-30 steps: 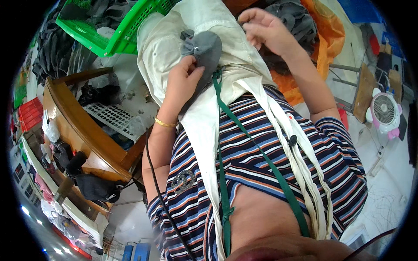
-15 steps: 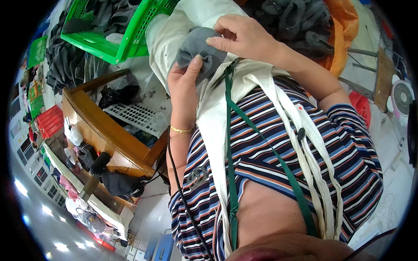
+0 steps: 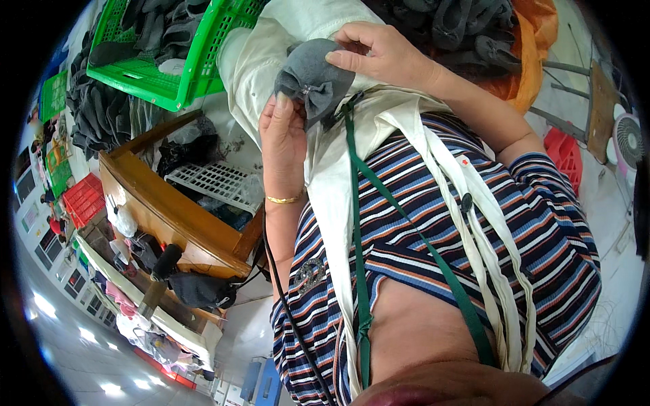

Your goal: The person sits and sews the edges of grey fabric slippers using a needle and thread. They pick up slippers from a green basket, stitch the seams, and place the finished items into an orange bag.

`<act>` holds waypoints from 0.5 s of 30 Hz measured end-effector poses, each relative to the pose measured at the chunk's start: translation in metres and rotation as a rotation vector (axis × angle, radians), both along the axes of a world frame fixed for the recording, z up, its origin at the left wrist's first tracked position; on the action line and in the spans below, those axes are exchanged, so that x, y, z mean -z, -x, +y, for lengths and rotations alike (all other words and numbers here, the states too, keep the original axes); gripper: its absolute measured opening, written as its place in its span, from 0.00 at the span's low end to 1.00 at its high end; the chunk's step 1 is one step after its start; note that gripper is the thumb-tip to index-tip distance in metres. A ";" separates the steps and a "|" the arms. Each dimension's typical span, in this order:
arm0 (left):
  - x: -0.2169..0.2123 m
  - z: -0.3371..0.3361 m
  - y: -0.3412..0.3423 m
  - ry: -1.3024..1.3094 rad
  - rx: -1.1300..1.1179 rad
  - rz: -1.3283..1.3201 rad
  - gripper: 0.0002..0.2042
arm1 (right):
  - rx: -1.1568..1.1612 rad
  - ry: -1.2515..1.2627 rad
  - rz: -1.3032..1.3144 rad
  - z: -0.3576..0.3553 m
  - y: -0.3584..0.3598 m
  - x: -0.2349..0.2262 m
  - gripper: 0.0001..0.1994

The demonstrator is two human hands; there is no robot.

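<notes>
Grey shoe (image 3: 313,59), bow (image 3: 315,96) already in place beside the gripping left hand (image 3: 283,132), is pinched by the right hand (image 3: 393,57) too, anything left unclear.

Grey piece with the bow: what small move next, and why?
Perhaps smooth the bow with the left hand: it looks rumpled, that hand is at its edge, and the right hand is at the grey piece's upper right.
</notes>
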State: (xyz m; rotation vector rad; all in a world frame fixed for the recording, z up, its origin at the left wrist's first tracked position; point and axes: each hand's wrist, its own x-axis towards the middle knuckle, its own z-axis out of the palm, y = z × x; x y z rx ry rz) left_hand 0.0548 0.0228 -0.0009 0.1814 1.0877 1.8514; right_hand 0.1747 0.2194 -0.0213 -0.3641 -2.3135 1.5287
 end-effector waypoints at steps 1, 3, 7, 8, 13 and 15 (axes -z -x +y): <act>-0.006 0.005 -0.003 0.111 -0.018 0.010 0.08 | 0.009 0.005 -0.004 0.002 -0.001 -0.001 0.14; -0.017 0.020 -0.013 0.287 -0.022 0.056 0.07 | -0.002 0.058 -0.125 -0.001 -0.010 -0.013 0.14; -0.037 0.038 -0.056 0.425 -0.059 0.171 0.05 | -0.109 0.136 -0.130 0.022 -0.032 -0.002 0.18; -0.034 0.040 -0.068 0.396 -0.032 0.184 0.05 | -0.139 0.175 -0.141 0.021 -0.044 -0.002 0.20; -0.013 0.040 -0.081 0.205 0.145 0.282 0.09 | -0.004 0.397 -0.276 0.033 -0.090 -0.007 0.26; -0.016 0.051 -0.084 0.193 0.233 0.396 0.09 | 0.060 0.378 -0.288 0.045 -0.105 -0.012 0.23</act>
